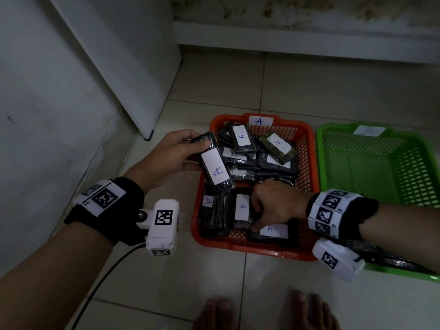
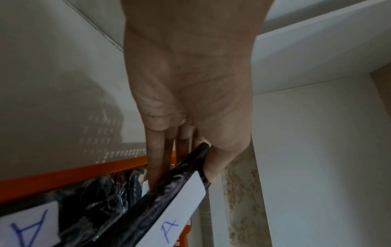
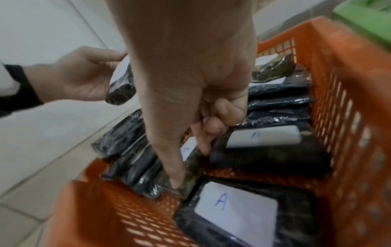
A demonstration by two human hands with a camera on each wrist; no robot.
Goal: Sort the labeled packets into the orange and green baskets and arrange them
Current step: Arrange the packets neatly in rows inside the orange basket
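Note:
The orange basket, tagged A, holds several dark wrapped packets with white A labels. My left hand grips one such packet just above the basket's left rim, label up. The left wrist view shows the fingers under this packet and the thumb on top. My right hand reaches into the near part of the basket. There its thumb and curled fingers pinch a greenish packet standing on edge beside a row of upright packets. The green basket, to the right, shows mostly bare mesh.
A white cabinet panel stands at the left and a low white ledge runs along the back wall. Dark packets lie in the green basket's near corner, under my right wrist. Bare feet and a black cable are on the tiled floor.

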